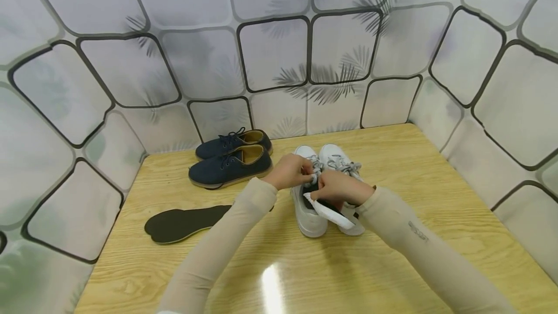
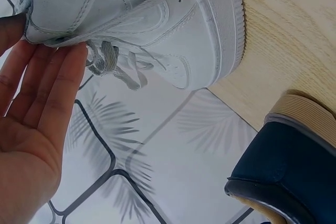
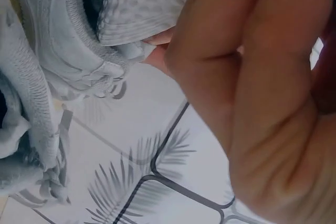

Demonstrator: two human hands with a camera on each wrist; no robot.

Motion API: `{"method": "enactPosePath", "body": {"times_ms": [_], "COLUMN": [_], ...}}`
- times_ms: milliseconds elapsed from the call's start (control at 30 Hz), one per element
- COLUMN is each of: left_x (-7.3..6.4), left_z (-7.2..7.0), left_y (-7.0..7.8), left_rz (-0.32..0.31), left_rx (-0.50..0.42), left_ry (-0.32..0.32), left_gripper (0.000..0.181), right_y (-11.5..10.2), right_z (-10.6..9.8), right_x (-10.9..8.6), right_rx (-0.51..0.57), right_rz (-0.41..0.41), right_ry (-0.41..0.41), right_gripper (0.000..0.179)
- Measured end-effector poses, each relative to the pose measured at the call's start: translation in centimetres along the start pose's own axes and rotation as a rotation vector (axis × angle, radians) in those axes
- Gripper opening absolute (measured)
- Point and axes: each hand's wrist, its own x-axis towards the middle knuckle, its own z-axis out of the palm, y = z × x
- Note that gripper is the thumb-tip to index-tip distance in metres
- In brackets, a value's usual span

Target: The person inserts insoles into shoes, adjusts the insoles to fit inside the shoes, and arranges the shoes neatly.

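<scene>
A pair of white lace-up sneakers stands side by side, heels toward me. My left hand (image 1: 287, 171) pinches the left sneaker (image 1: 312, 225) by the edge of its opening near the laces; in the left wrist view its fingers (image 2: 55, 85) lie against that edge. My right hand (image 1: 342, 188) holds an insole (image 1: 330, 213), dark on one face and white on the other, above the same sneaker. One end points into the opening, where the right wrist view shows its dimpled white face (image 3: 142, 11). The right sneaker (image 1: 333, 153) is partly hidden behind the right hand and insole.
Two navy lace-up shoes (image 1: 226, 171) with tan linings stand at the back left of the wooden table (image 1: 396, 159). A dark flat insole (image 1: 183, 224) lies in front of them, partly covered by the left sleeve. Patterned walls (image 1: 279, 52) enclose the table's back and sides.
</scene>
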Motion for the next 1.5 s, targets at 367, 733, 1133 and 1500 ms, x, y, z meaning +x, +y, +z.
{"method": "enactPosePath", "body": {"times_ms": [367,733,1133,1500], "left_x": [0.1,0.1,0.0,0.0], "left_z": [0.4,0.6,0.4,0.6], "left_y": [-0.3,-0.3,-0.2,-0.2], "left_rz": [0.002,0.01,-0.04,-0.027], "left_rx": [0.018,0.031,0.007,0.007], "left_ry": [0.008,0.04,0.007,0.018], "left_gripper": [0.01,0.01,0.012,0.013], "right_y": [0.1,-0.3,-3.6,-3.0], "right_z": [0.7,2.8,3.9,4.4], "right_x": [2.3,1.8,-3.7,-3.6], "right_rx": [-0.169,-0.28,-0.396,-0.321], "right_rz": [-0.026,-0.083,-0.063,-0.167], "right_ry": [0.102,0.244,0.242,0.357], "right_gripper": [0.044,0.039,0.046,0.045]}}
